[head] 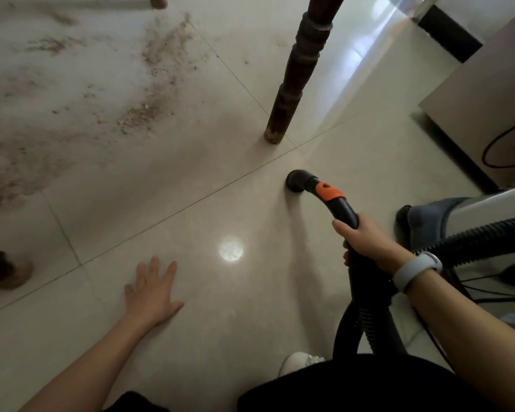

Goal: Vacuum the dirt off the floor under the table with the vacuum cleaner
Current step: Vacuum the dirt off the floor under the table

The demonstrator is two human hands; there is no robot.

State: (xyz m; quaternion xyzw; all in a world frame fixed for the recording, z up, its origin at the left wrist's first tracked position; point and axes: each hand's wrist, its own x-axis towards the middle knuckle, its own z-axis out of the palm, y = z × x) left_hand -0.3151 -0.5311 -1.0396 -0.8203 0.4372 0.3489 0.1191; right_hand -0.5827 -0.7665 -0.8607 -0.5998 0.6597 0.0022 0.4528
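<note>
Right hand: the right hand (369, 242) is gripping the black vacuum handle (344, 208), fingers curled round the tube just behind its orange collar (329, 191); a pale wristband (416, 270) is sitting on the wrist.
Left hand: the left hand (152, 288) is lying flat on the floor (220, 307), fingers straight and spread, holding nothing, well apart from the handle.
Nozzle position: the nozzle (298, 181) is resting on or just over the tile, near the foot of the dark turned table leg (295, 78) and on the viewer's side of it.
Orientation: the handle's long axis is running from the right hand up and to the left across the view; the tube is bending at the collar, so the mouth is pointing left and down toward the floor.
Hose: the ribbed black hose (473, 239) is trailing off to the right from below the hand, with a second loop hanging down near the person's knees.
Dirt: the brown dirt (152, 84) is lying in streaks and patches on the tiles to the upper left, beyond the table leg and well apart from the nozzle.
Surroundings: a black cable (506, 150) is lying coiled at the right edge beside a pale cabinet (482, 93).
</note>
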